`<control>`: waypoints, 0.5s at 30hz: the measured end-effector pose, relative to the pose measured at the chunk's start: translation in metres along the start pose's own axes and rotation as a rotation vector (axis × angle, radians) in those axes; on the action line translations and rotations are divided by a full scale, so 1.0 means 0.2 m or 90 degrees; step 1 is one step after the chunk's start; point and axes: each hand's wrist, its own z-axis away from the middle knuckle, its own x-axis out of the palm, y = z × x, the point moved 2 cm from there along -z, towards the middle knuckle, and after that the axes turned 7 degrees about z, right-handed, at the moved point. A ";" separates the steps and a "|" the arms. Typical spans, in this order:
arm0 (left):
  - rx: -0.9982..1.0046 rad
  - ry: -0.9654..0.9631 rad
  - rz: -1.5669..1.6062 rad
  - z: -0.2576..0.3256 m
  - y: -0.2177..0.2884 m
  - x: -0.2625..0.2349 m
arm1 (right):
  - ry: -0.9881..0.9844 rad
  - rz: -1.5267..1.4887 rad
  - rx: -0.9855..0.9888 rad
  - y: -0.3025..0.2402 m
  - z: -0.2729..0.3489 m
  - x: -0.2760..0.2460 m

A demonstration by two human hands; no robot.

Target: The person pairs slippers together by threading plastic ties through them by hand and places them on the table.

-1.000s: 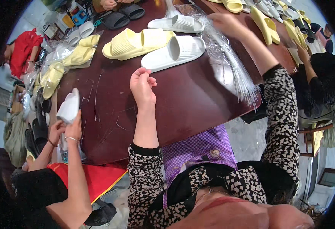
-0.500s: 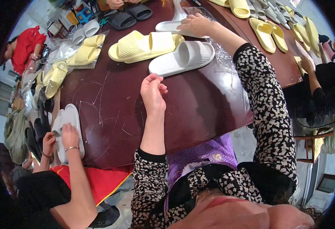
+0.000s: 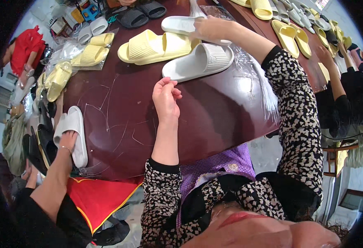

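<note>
Before me on the dark red table [image 3: 119, 107], a white slipper [image 3: 185, 68] lies with its toe-free end to the left. My left hand [image 3: 166, 99] is closed, with its fingertips at that end; anything small pinched in them is hidden. Farther back, my right hand [image 3: 214, 29] grips another white slipper [image 3: 177, 25], its fingers partly hidden behind the hand. A pair of pale yellow slippers [image 3: 148, 47] lies between the two white ones, overlapping each other.
At left, a co-worker's hand [image 3: 68, 140] is inside a white slipper [image 3: 79, 144]. Bagged yellow slippers [image 3: 92, 56] lie beyond. Dark grey slippers [image 3: 134, 18] sit at the back. White threads [image 3: 266, 91] hang at right, near more yellow slippers [image 3: 287, 37]. Loose threads [image 3: 107, 105] are scattered about.
My right hand has shifted the far white slipper slightly left and away from me. My left hand has barely moved. The co-worker at left has lifted and turned a white slipper.
</note>
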 end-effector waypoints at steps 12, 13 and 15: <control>-0.025 -0.016 -0.011 -0.11 -0.01 -0.03 | -0.123 0.078 -0.017 -0.10 0.05 -0.04; -0.023 -0.009 -0.018 -0.13 -0.02 -0.04 | -0.112 0.064 -0.006 -0.08 0.06 -0.04; -0.009 0.016 -0.030 -0.17 0.00 -0.08 | -0.103 0.053 0.011 -0.04 0.08 -0.10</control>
